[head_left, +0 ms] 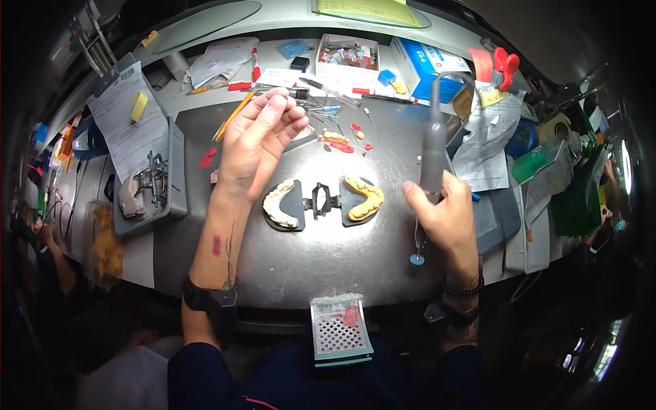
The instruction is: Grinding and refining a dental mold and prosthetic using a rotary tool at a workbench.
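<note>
My right hand (445, 217) is wrapped round a dark grey rotary handpiece (433, 147). A small blue disc (417, 260) sits at the lower end of its thin shank, just above the dark bench top. My left hand (260, 140) is raised above the bench with thumb and fingers curled together; whatever they may pinch is too small to make out. Between the hands lies an opened pair of dental models. A cream tooth arch (279, 205) on a dark base is on the left, a yellow arch (364, 198) on the right, and a black hinge (321, 199) between them.
A perforated tray (342, 333) juts from the bench's front edge. Burs, pens and red wax bits (338, 146) lie behind the models. Farther back stand a white box of small parts (347, 56) and a blue box (429, 67). A grey bin (176, 171) flanks the left side.
</note>
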`<state>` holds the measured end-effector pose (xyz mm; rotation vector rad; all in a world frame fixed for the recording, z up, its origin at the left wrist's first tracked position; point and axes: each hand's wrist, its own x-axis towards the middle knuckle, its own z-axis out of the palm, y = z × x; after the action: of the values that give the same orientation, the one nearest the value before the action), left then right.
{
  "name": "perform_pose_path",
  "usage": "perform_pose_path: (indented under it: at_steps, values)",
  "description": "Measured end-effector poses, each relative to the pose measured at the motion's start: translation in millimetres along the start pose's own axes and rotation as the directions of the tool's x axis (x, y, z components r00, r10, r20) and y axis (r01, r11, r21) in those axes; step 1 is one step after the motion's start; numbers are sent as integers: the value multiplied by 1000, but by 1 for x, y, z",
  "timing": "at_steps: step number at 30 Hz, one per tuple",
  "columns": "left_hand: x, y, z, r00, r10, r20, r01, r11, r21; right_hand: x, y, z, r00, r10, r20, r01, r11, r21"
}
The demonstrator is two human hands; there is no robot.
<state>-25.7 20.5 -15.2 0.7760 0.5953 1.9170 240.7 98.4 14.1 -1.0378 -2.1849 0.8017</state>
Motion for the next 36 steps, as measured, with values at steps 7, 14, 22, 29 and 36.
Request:
perform_pose_path:
  at_steps: [7,14,22,29,36]
  values:
    - [4,22,-20,987,125,-104,-116,989,86,-23,-1,6,948,191,255,-84,921,-380]
    - [3,29,-18,971,183,-157,-158,975,158,14,-16,2,965,-61,256,175,874,-453]
    - [-2,18,-12,977,168,-135,-139,970,201,129,-13,81,900,38,434,206,840,-501]
    - [-3,20,-3,985,139,-106,-117,974,194,165,-29,94,747,379,546,35,797,-602]
    - [-10,17,3,994,105,19,-106,961,254,129,-20,48,937,-101,335,67,991,113]
